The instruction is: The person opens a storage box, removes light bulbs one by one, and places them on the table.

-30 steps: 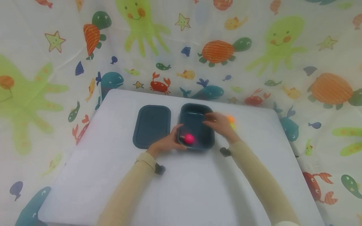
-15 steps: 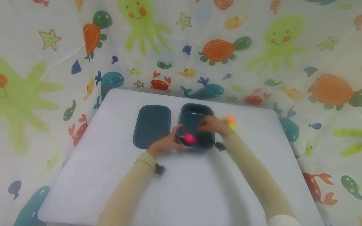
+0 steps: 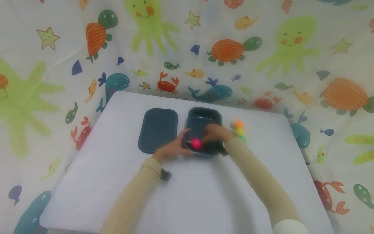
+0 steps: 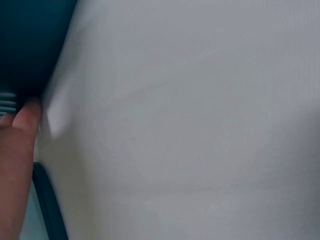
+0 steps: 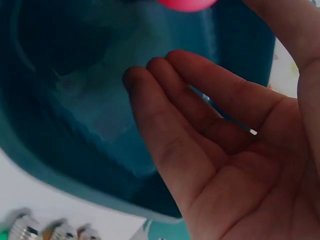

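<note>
A dark teal plastic container (image 3: 205, 112) stands on the table. My left hand (image 3: 173, 148) holds its near left corner, fingers along the side and thumb at the front; only part of that hand (image 4: 22, 135) shows in the left wrist view. Inside the container lies a pink light bulb (image 3: 196, 143) with a metal screw base. My right hand (image 3: 217, 133) reaches down into the container, right beside this bulb. In the right wrist view its fingers (image 5: 165, 110) are loosely bent with nothing held between them, and the pink bulb (image 5: 189, 3) peeks in at the top.
The container's flat lid (image 3: 159, 130) lies to its left. In a row to its right are an orange bulb (image 3: 239, 124), a yellow bulb (image 3: 241, 131) and a green bulb (image 3: 242, 139). A printed sea-animal curtain (image 3: 175, 39) hangs behind the white table (image 3: 187, 201).
My right hand has moved from over the container's right rim, down and left into it, toward the pink bulb. The green bulb has come into sight. The left hand stays in place.
</note>
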`<state>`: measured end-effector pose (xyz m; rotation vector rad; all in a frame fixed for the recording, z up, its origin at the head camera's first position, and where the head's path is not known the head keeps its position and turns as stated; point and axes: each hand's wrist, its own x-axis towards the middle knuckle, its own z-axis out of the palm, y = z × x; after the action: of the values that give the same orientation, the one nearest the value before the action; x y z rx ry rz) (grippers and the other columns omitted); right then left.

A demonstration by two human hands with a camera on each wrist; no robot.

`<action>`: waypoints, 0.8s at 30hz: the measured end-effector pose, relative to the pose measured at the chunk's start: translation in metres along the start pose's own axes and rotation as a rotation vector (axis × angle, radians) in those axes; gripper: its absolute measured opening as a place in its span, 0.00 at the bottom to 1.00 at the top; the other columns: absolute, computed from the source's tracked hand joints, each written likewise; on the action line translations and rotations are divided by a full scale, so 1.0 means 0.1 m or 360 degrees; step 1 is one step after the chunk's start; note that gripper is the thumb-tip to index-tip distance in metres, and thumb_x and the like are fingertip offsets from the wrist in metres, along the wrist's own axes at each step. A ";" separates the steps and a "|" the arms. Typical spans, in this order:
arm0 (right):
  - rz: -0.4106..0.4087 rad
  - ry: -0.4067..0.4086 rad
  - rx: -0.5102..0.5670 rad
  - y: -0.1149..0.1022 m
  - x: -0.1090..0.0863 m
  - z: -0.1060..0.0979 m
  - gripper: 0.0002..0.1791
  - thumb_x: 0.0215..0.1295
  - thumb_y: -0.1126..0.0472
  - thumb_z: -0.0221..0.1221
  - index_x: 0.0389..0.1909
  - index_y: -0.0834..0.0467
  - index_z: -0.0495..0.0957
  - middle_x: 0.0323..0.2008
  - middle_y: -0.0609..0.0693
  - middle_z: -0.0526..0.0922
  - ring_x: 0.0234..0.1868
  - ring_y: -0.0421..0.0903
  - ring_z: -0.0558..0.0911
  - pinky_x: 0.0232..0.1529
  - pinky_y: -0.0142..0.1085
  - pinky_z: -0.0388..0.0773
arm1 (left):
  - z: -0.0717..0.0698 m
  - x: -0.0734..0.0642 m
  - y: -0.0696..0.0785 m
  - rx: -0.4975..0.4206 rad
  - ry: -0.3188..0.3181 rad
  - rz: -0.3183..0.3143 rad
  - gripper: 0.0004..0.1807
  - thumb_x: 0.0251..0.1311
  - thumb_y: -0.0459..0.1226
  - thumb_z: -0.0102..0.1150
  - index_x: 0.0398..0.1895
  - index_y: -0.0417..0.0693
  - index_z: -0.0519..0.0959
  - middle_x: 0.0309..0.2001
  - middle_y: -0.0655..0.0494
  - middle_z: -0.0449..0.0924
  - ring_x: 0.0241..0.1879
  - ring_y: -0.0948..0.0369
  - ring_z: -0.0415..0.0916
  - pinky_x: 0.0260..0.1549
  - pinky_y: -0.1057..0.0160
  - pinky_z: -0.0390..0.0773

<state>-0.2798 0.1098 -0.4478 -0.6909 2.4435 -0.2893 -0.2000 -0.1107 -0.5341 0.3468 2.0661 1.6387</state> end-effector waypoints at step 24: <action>0.0156 -0.0028 -0.0038 -0.35 0.10 0.28 0.20 0.53 0.46 0.70 0.25 0.60 0.79 0.24 0.51 0.80 0.27 0.47 0.77 0.35 0.40 0.79 | -0.09 -0.13 -0.08 0.0153 -0.0022 0.0019 0.61 0.46 0.51 0.76 0.75 0.76 0.40 0.77 0.51 0.42 0.72 0.55 0.48 0.68 0.45 0.55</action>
<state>-0.2556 0.0735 -0.4625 -0.5794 2.4587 -0.2151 -0.1926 -0.1268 -0.5373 0.4026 2.1410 1.5428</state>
